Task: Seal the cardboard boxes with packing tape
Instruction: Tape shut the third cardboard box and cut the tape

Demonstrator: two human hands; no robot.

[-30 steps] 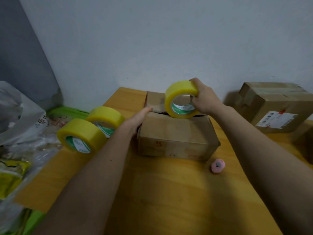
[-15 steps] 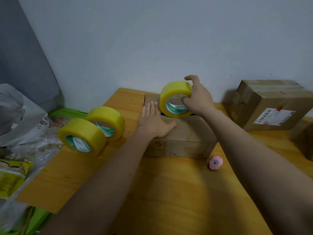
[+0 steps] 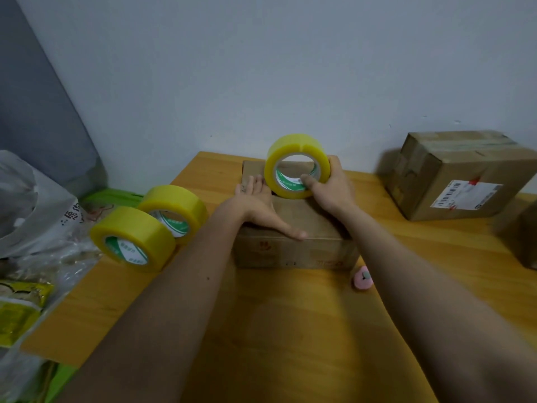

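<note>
Yellow tape roll (image 3: 296, 165) upright at the far end of the cardboard box (image 3: 293, 231) on the table (image 3: 290, 315).
Right hand (image 3: 328, 187) grips the roll; left hand (image 3: 258, 205) presses flat, fingers straight, on the box's left flap. I judge the seam's long axis runs far-to-near, toward the person.

Box (image 3: 293, 228) top partly hidden by hands | right-edge box (image 3: 526, 237) cut off by frame | bag (image 3: 26, 205) cropped at left | shipping label (image 3: 467, 194) print illegible
</note>
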